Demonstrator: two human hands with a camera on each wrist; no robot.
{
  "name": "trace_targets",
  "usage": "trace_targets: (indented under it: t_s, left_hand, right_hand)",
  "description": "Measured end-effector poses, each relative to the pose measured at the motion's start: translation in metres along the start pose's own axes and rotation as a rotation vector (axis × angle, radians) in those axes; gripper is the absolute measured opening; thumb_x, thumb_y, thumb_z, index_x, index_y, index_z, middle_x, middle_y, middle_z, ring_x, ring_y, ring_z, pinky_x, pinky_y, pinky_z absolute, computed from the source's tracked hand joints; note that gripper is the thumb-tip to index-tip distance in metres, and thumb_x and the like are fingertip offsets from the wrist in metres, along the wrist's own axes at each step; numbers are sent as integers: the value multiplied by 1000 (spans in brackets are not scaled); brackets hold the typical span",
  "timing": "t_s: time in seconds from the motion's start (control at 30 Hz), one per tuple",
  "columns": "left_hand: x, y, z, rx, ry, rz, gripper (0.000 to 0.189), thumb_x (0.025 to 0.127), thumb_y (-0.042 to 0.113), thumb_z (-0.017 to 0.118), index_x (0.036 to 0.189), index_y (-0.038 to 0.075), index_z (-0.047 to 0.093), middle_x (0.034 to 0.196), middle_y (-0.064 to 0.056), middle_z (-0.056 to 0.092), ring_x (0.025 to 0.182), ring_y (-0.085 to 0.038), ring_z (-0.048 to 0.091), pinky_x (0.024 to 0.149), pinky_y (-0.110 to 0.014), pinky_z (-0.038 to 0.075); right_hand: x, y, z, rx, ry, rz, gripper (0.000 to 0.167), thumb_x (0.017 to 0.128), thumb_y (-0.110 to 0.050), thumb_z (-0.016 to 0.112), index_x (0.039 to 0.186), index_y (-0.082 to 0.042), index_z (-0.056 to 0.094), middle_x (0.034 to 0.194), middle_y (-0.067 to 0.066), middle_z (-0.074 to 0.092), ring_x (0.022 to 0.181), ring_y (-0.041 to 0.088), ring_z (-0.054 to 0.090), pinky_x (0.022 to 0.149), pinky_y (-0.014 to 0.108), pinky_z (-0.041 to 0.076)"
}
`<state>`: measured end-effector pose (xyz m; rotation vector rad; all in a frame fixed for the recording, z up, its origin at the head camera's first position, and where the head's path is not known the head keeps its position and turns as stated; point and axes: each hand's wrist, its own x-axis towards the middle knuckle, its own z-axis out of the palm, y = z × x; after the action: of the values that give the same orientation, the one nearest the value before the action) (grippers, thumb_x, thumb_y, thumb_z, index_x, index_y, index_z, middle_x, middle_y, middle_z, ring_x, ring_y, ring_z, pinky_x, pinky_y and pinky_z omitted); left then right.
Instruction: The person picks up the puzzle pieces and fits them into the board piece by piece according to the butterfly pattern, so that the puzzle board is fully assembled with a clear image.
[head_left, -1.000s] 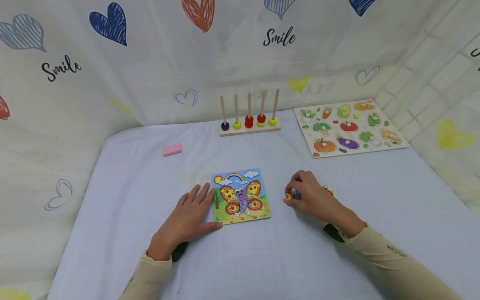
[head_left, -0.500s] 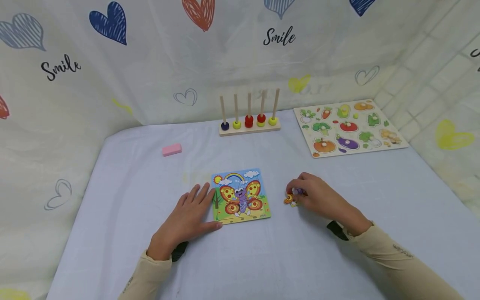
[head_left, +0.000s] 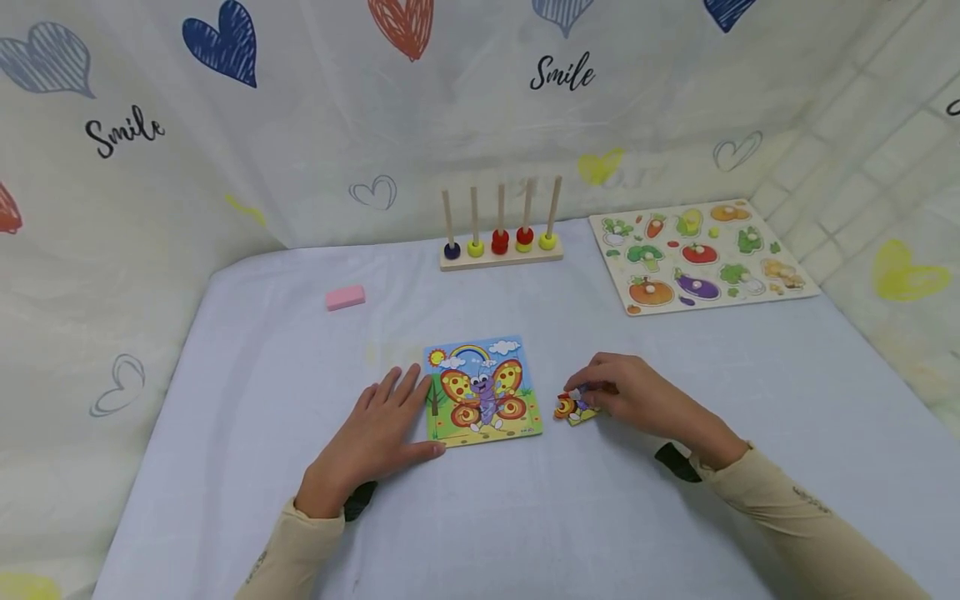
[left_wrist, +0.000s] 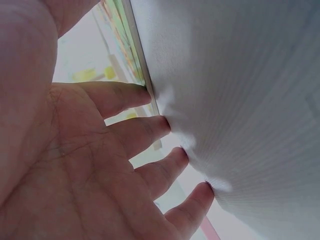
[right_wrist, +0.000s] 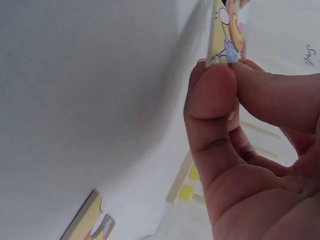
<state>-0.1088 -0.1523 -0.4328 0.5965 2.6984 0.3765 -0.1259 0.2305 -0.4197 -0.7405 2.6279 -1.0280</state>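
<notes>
A square butterfly picture puzzle lies flat on the white-covered table. At its left side my left hand rests with fingers spread, index finger and thumb at the edge. The left wrist view shows the fingertips down on the cloth and along that edge. Right of the puzzle, my right hand pinches a small jigsaw piece with orange, white and purple print. In the right wrist view thumb and finger grip this piece by its end. Another printed piece lies on the cloth, lower left there.
A wooden peg abacus with coloured beads stands at the back by the curtain. To its right lies a vegetable peg board. A pink block sits at the left rear.
My right hand has shifted slightly left and nearer, carrying the jigsaw piece closer to the puzzle and turning its printed face more into view. My left hand stays in place.
</notes>
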Motion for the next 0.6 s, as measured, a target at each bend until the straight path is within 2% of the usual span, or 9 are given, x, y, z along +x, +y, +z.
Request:
trace_targets:
  t_s: [0.3, 0.47, 0.6]
  left_hand:
    - [0, 1, 0, 2, -3, -6, 100, 96, 53, 78, 170, 6, 29, 177, -15, 18, 163, -42, 9, 127, -64, 14]
    - [-1, 0, 1, -11, 2, -3, 100, 96, 53, 78, 169, 6, 29, 177, -15, 19, 163, -42, 9, 127, -64, 14]
    - [-1, -1, 1, -11, 6, -1, 100, 96, 53, 78, 169, 6, 29, 177, -15, 18, 163, -41, 9, 127, -64, 14]
  right_hand:
    - [12, -10, 9, 202, -6, 94, 15, 99, -1, 75, 113, -4, 73, 94, 1, 70, 73, 18, 65, 67, 31, 60]
    - [26, -20, 20, 242, -15, 100, 15, 99, -3, 76, 114, -4, 72, 86, 1, 69, 71, 21, 65, 61, 31, 58]
    - [37, -29, 29, 253, -30, 90, 14, 99, -5, 77, 112, -5, 72, 87, 0, 69, 70, 22, 66, 57, 30, 56]
